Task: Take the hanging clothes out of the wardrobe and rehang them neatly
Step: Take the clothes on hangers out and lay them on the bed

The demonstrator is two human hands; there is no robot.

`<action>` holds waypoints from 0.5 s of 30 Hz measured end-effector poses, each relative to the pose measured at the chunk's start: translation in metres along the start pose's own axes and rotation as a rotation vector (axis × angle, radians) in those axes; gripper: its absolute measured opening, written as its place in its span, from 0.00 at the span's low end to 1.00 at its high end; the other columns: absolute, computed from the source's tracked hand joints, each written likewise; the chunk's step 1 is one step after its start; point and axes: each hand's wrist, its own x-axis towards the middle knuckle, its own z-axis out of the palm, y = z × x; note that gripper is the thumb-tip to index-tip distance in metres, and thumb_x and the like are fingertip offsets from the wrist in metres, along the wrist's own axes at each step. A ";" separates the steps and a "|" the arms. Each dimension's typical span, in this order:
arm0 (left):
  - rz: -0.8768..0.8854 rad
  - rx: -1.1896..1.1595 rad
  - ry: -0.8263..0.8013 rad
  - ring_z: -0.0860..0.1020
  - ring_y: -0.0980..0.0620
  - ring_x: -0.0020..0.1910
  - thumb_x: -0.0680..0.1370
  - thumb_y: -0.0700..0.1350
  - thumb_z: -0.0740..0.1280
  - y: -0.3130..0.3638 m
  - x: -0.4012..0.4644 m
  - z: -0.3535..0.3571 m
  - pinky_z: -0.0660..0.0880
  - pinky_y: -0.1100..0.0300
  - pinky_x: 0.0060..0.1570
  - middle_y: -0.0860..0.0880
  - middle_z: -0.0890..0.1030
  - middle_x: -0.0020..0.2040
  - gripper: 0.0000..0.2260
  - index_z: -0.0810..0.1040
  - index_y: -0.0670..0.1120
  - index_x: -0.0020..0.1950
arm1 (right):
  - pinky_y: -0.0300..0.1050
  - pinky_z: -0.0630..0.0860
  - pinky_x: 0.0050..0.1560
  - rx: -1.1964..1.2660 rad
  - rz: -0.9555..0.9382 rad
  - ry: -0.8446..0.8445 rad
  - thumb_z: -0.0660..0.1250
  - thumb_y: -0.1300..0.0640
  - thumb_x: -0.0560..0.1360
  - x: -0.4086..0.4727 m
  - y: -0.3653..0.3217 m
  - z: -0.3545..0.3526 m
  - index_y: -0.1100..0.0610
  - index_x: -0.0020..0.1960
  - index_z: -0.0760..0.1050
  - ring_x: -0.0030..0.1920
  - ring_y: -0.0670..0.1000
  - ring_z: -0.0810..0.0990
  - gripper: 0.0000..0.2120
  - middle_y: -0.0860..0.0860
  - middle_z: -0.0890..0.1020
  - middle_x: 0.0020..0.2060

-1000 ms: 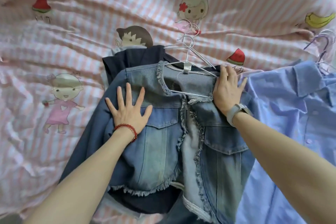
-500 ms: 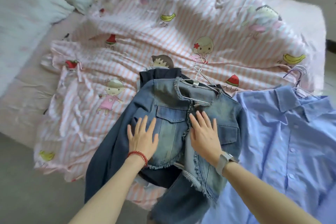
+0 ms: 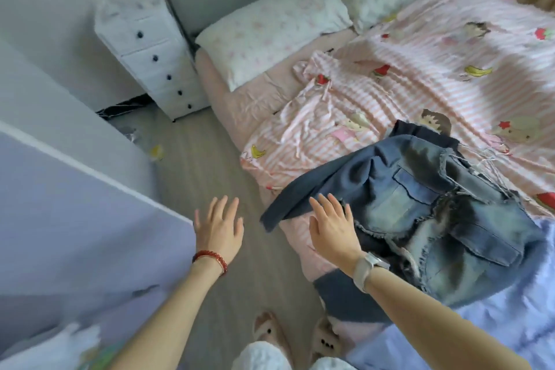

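A faded denim jacket with frayed edges lies on the bed on its wire hanger, on top of a dark navy garment whose sleeve droops over the bed edge. A light blue shirt lies beside it at the lower right. My right hand hovers with fingers spread just off the jacket's left edge, holding nothing. My left hand is raised over the floor, fingers spread and empty, close to the lavender wardrobe panel.
The bed carries a pink striped cartoon quilt and two white pillows. A white drawer unit stands by the wall. Grey floor runs between bed and wardrobe, with small litter on it. My slippered feet are at the bottom.
Both hands have lifted off the denim jacket and swung left. The view has turned left from the bed toward the floor, drawers and wardrobe panel.
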 end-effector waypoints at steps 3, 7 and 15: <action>-0.167 -0.039 0.099 0.59 0.51 0.72 0.79 0.47 0.57 -0.072 -0.046 -0.021 0.51 0.45 0.69 0.48 0.66 0.71 0.19 0.66 0.49 0.70 | 0.48 0.52 0.71 0.015 -0.266 0.010 0.51 0.56 0.79 0.008 -0.074 0.007 0.56 0.70 0.62 0.73 0.51 0.55 0.20 0.51 0.63 0.71; -0.381 -0.091 0.290 0.68 0.49 0.68 0.77 0.43 0.63 -0.167 -0.117 -0.054 0.58 0.45 0.66 0.45 0.73 0.66 0.16 0.74 0.45 0.65 | 0.49 0.62 0.63 0.060 -0.579 -0.029 0.55 0.60 0.77 -0.001 -0.194 0.024 0.59 0.65 0.69 0.66 0.56 0.67 0.17 0.54 0.72 0.64; -0.664 0.119 0.663 0.80 0.44 0.52 0.70 0.37 0.69 -0.330 -0.271 -0.140 0.71 0.42 0.54 0.42 0.81 0.52 0.11 0.81 0.41 0.52 | 0.45 0.60 0.65 0.129 -1.080 -0.150 0.55 0.61 0.77 -0.064 -0.439 0.080 0.57 0.67 0.68 0.68 0.52 0.65 0.18 0.52 0.71 0.66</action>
